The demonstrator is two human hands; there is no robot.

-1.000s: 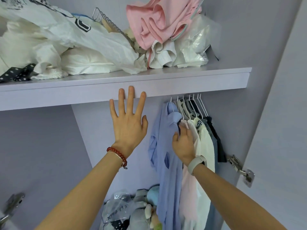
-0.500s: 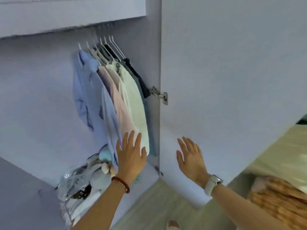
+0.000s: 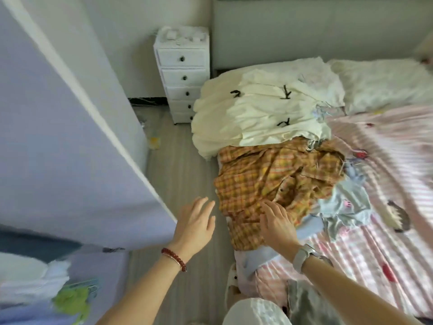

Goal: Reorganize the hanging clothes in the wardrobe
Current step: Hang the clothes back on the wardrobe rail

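A pile of clothes lies on the bed: an orange-yellow plaid shirt (image 3: 276,179) in front, a cream garment (image 3: 262,116) with black ties behind it, and a light blue-grey garment (image 3: 344,205) to the right. My right hand (image 3: 277,221), fingers straight, is over the near edge of the plaid shirt. My left hand (image 3: 195,224) hovers open above the floor, between the open wardrobe door (image 3: 58,146) and the bed, holding nothing. The hanging clothes are out of view.
A white drawer unit (image 3: 184,73) stands by the wall beyond the bed corner. The pink striped bedsheet (image 3: 386,165) fills the right side. A narrow strip of grey floor (image 3: 180,174) runs between door and bed. White and green items (image 3: 70,301) lie at lower left.
The view swung from the wardrobe's hanging shirts to the bed. Both hands left the wardrobe and came down toward the plaid shirt.
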